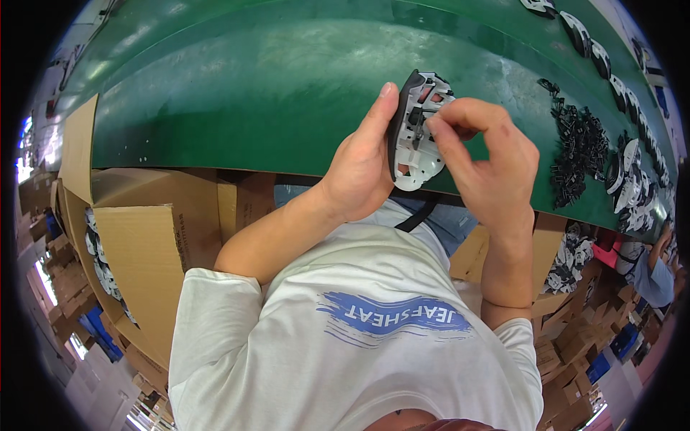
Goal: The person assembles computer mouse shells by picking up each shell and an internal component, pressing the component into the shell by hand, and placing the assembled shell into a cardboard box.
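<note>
My left hand (361, 167) grips a black-and-white plastic housing (425, 164) by its black left side, the thumb lying along the edge. The housing is tilted up above the table's near edge, its hollow inner side with ribs and dark inserts facing me. Over its right side, my right hand (496, 154) has thumb and forefinger pinched together at the inserts. Whatever those fingertips hold is too small and too covered to make out. A heap of small black plastic parts (577, 151) lies on the table to the right of my right hand.
The green table (251, 93) stretches out before me. More white-and-black housings (632, 187) are piled beyond the black heap, and others form a row (602, 61) at far right. An open cardboard box (136, 237) stands at left; another box of white parts (571, 251) is at right.
</note>
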A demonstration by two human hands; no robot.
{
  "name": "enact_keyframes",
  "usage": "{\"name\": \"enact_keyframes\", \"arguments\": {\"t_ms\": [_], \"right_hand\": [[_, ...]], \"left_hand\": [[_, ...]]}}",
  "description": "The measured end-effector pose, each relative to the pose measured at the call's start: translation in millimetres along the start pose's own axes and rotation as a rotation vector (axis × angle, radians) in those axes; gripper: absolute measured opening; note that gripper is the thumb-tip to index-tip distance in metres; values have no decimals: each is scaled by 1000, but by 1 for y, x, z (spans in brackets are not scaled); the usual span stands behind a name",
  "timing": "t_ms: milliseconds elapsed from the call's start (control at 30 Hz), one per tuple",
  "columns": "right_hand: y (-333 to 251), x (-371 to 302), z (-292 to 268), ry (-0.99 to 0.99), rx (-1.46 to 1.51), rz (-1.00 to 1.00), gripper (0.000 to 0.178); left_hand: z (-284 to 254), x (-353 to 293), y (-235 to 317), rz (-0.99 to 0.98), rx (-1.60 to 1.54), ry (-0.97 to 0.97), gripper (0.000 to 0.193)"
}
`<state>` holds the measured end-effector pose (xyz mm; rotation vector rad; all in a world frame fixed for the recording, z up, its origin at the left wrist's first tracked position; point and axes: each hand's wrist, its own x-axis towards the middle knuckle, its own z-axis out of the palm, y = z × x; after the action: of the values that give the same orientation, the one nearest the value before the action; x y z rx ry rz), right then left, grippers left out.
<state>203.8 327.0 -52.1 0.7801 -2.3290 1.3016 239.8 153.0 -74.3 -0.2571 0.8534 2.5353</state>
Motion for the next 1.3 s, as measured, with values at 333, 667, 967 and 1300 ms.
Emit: {"name": "enact_keyframes", "arguments": {"t_ms": [333, 667, 967, 1300], "right_hand": [[2, -10, 7, -6, -157, -90, 26], [1, -12, -2, -50, -234, -157, 27], [6, -23, 2, -53, -86, -45, 22], [7, -28, -2, -57, -163, -54, 27]], "left_hand": [[3, -2, -6, 52, 120, 21, 59], [8, -1, -11, 18, 119, 91, 54], [-2, 2, -25, 57, 269, 97, 50], [-8, 7, -52, 242, 447, 155, 50]]}}
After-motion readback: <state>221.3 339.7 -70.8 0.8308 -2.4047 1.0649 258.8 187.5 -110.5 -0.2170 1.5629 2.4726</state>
